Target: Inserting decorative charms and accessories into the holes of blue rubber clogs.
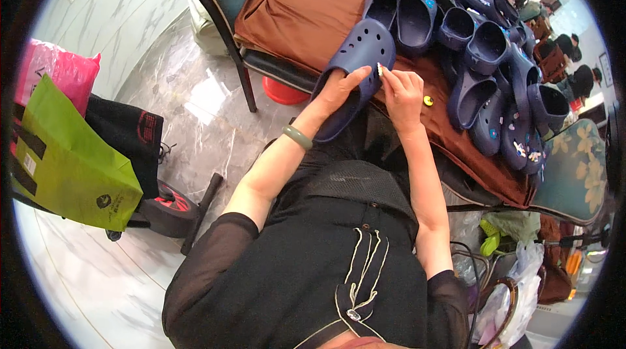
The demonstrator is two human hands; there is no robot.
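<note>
A navy foam clog point(360, 49) with round holes in its upper is held up over my lap, toe pointing away. My left hand point(342, 90) grips it, fingers inside the opening and thumb on the upper. At the clog's right side, my right hand point(403, 94) pinches a small pale shoe charm point(380, 70) against or very near the upper; whether it sits in a hole I cannot tell. A yellow round charm point(428, 100) lies on the brown cloth just right of my right hand.
Brown cloth point(306, 6) covers the surface ahead, piled at right with navy clogs point(486, 45), some bearing charms. Chairs point(567, 169) flank it. A red basin point(285, 90) is beneath. A green bag point(78, 160) hangs at left; people are at far right.
</note>
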